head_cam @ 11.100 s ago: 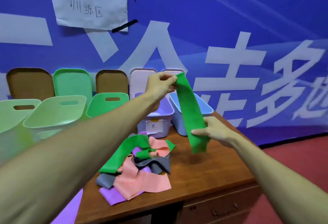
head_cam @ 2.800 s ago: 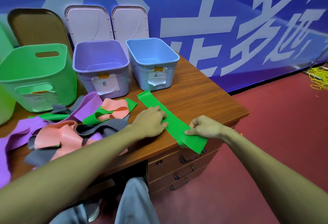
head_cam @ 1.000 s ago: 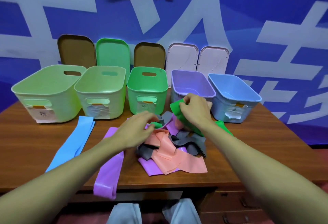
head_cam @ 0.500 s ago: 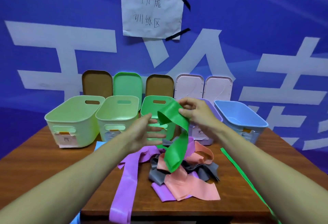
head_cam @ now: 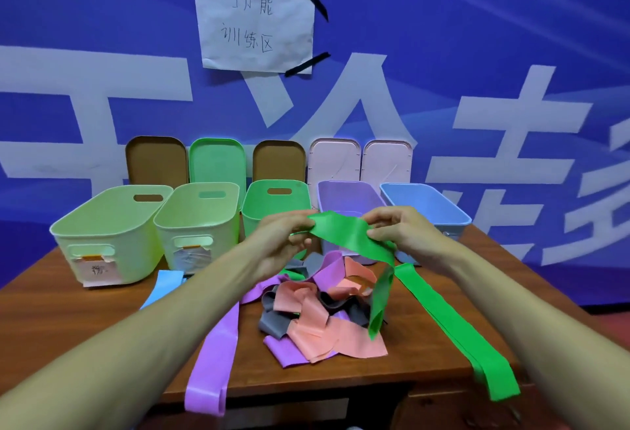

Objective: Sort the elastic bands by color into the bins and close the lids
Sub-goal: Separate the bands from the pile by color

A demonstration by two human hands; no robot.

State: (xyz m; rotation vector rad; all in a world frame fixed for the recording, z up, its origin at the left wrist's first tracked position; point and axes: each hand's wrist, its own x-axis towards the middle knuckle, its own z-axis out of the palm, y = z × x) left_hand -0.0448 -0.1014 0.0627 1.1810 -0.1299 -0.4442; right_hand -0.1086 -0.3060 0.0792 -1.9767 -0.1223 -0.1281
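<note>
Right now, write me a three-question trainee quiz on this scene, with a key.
1. True or false: the lids all lean against the wall, off the bins.
2. The band pinched by the left hand and right hand is: A purple, B green, C grey.
3. How many bins stand on the table?
Key: 1 true; 2 B; 3 five.

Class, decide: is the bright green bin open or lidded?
Open: bright green bin shows a bare rim; lids lean on the wall behind.

Bare forearms (head_cam: 177,307); left hand (head_cam: 284,242), right hand (head_cam: 404,233) bare
</note>
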